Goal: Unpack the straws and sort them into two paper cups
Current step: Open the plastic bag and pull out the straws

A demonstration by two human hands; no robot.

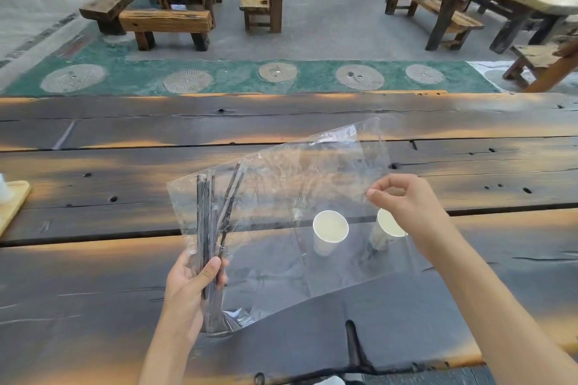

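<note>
A large clear plastic bag (300, 184) is held up above the dark wooden table (93, 275). Several black straws (212, 212) lie inside its left end, pointing up and away. My left hand (190, 284) grips the bag's near left corner, pressing the straws' lower ends through the plastic. My right hand (406, 206) pinches the bag's right edge between thumb and fingers. Two white paper cups stand upright on the table behind the bag: the left cup (328, 231) seen through the plastic, the right cup (386, 228) partly hidden by my right hand.
A light wooden tray (14, 200) with a pale object on it sits at the table's left edge. Beyond the table's far edge lie a green floor strip with round stones and several rough wooden benches and tables (175, 9).
</note>
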